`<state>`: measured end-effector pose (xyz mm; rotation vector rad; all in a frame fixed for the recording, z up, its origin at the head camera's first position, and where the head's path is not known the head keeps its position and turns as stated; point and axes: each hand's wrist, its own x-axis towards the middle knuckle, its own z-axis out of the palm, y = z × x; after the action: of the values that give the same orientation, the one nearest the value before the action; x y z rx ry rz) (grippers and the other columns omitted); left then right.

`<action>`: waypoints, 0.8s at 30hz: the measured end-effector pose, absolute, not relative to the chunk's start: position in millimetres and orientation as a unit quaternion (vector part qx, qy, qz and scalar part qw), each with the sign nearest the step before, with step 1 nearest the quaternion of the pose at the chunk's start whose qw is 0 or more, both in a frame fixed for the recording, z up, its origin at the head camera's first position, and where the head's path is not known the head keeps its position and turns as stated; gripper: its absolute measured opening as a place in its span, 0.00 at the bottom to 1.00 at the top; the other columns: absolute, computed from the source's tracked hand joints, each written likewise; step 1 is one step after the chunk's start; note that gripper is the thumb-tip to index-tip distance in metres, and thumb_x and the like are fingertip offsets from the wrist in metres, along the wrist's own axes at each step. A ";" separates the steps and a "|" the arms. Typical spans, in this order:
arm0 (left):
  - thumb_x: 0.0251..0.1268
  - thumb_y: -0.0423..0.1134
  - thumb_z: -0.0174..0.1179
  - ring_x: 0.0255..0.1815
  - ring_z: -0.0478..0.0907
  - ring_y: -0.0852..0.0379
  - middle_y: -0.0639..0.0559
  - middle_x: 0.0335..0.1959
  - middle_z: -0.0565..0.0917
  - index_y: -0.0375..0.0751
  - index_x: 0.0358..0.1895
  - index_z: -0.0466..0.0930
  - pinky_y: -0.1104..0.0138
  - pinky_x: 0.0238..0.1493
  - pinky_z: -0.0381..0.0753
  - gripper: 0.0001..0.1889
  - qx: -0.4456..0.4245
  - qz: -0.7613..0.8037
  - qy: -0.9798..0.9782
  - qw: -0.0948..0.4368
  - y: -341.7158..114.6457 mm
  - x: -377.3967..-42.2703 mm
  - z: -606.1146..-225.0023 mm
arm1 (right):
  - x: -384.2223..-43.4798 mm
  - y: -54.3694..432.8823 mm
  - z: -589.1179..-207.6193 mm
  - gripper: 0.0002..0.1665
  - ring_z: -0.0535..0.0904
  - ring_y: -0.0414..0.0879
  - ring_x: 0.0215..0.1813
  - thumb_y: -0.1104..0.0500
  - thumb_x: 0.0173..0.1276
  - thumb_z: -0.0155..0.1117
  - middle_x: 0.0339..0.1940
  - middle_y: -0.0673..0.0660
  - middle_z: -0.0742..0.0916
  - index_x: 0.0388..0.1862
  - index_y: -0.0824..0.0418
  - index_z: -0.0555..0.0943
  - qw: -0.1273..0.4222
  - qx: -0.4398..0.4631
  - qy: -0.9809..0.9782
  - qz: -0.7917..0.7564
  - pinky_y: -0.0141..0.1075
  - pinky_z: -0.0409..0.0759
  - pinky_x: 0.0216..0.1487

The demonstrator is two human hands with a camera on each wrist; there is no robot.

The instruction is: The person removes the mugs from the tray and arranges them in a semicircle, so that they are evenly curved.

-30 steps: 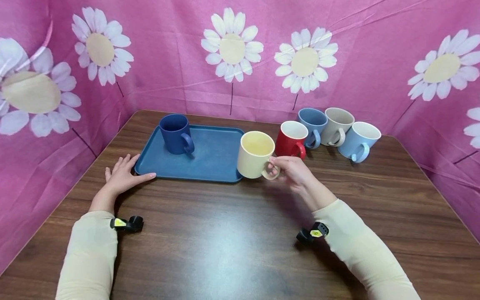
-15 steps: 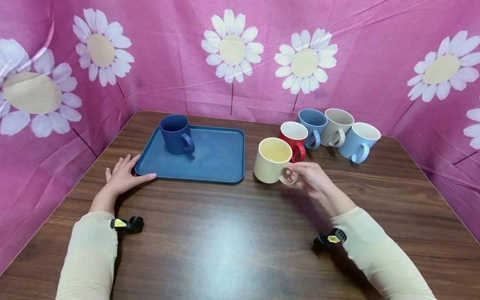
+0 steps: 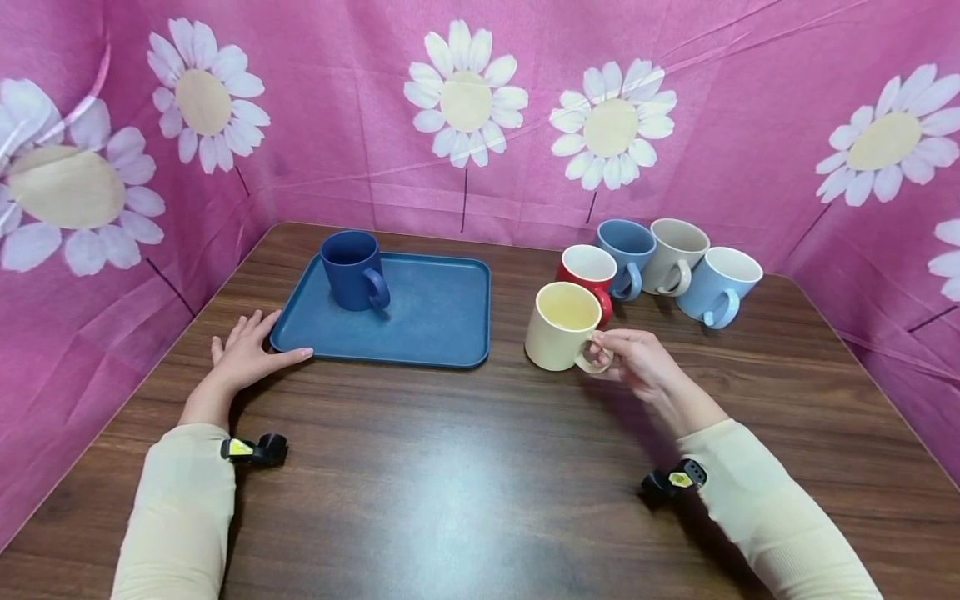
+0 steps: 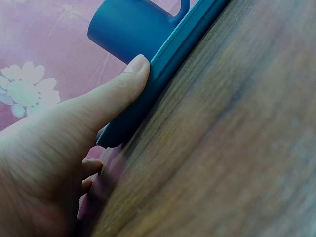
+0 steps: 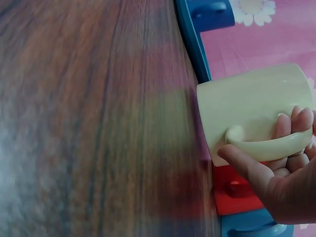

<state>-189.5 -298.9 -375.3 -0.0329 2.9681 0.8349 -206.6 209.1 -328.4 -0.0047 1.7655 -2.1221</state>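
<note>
My right hand (image 3: 648, 367) holds a pale yellow mug (image 3: 558, 333) by its handle, fingers through the loop. The mug is upright, low over the table right of the tray; whether its base touches is unclear. Directly behind it, a red mug (image 3: 587, 265) is partly hidden. My left hand (image 3: 246, 350) rests at the near left corner of a blue tray (image 3: 438, 308), fingers spread, thumb (image 4: 118, 91) against the rim. On the tray's left part stands a dark blue mug (image 3: 352, 275), handle to the right.
Behind and right of the red mug stand a grey-blue mug (image 3: 626, 250), a beige mug (image 3: 675, 254) and a light blue mug (image 3: 718, 283), close together. All are on a brown wooden table (image 3: 450, 467). A pink flowered curtain (image 3: 315, 125) rises behind it.
My right hand has carried the yellow mug from over the tray's right edge rightward and slightly nearer, in front of the red mug. My left hand, the tray and the other mugs have stayed put.
</note>
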 end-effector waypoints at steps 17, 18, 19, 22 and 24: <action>0.44 0.65 0.55 0.63 0.31 0.35 0.29 0.64 0.42 0.39 0.67 0.44 0.38 0.49 0.23 0.51 -0.013 0.271 0.962 0.031 -298.9 -189.2 -374.7 | -211.1 219.3 -334.5 0.18 0.72 0.38 0.20 0.68 0.65 0.45 0.18 0.51 0.78 0.22 0.61 0.80 0.199 -0.019 0.604 -0.771 0.38 0.76 0.34; 0.44 0.65 0.55 0.63 0.31 0.35 0.29 0.64 0.42 0.39 0.67 0.44 0.38 0.49 0.23 0.51 -0.013 0.271 0.962 0.031 -299.0 -189.2 -374.8 | -211.4 219.6 -334.7 0.17 0.72 0.38 0.20 0.67 0.65 0.45 0.18 0.51 0.78 0.22 0.61 0.80 0.198 -0.018 0.605 -0.771 0.38 0.76 0.34; 0.44 0.65 0.55 0.63 0.31 0.35 0.29 0.64 0.42 0.39 0.67 0.44 0.37 0.49 0.23 0.51 -0.013 0.271 0.962 0.031 -299.0 -189.3 -375.0 | -211.7 219.8 -334.5 0.17 0.72 0.38 0.20 0.67 0.65 0.45 0.18 0.51 0.78 0.22 0.61 0.80 0.198 -0.017 0.605 -0.771 0.38 0.76 0.34; 0.45 0.65 0.55 0.63 0.30 0.35 0.29 0.64 0.42 0.39 0.67 0.43 0.37 0.49 0.22 0.51 -0.012 0.271 0.962 0.032 -299.3 -189.5 -375.4 | -213.0 220.6 -334.1 0.17 0.71 0.38 0.20 0.67 0.65 0.46 0.18 0.51 0.78 0.22 0.61 0.80 0.196 -0.012 0.607 -0.770 0.39 0.76 0.34; 0.45 0.65 0.55 0.63 0.30 0.35 0.29 0.64 0.42 0.39 0.67 0.43 0.37 0.49 0.22 0.51 -0.013 0.272 0.962 0.033 -299.7 -189.5 -375.7 | -214.2 221.5 -333.8 0.16 0.71 0.39 0.20 0.67 0.65 0.47 0.18 0.51 0.77 0.22 0.61 0.80 0.194 -0.008 0.607 -0.771 0.40 0.76 0.35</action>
<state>-189.5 -299.7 -375.7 -0.0387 2.9605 0.8358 -214.2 221.5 -333.8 -0.0230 1.7013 -2.1611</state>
